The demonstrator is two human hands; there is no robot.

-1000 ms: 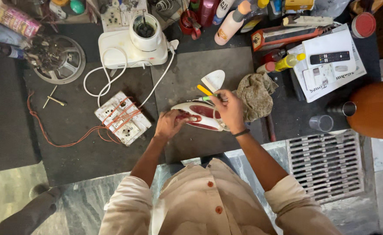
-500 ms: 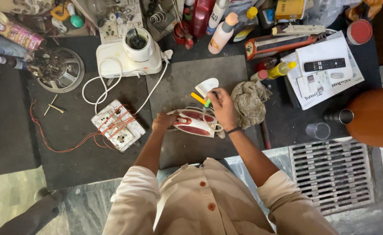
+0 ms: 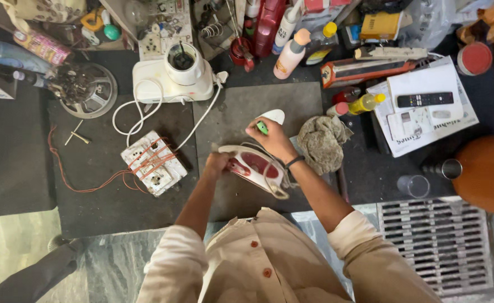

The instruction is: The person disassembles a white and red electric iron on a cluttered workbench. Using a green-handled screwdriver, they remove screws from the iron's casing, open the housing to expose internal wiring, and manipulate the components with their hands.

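Right now the red and white clothes iron (image 3: 255, 167) lies on the grey mat (image 3: 292, 101) in front of you, casing on, its cord looped over it. Your left hand (image 3: 217, 164) is closed on its rear end; your right hand (image 3: 273, 139) pinches a green-handled screwdriver (image 3: 262, 127) above it. Probably early: nothing opened yet. Rag (image 3: 322, 143) just beside, switchboard (image 3: 153, 163) to the left.

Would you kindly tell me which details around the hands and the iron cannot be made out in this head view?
- Head view: the red and white clothes iron's underside faces away; its rear is covered by the right hand.
- The green-handled tool's tip is hidden inside the right hand's grip.
- The left hand's fingertips are hidden against the iron's nose.
- The switchboard's sockets are too small to read.
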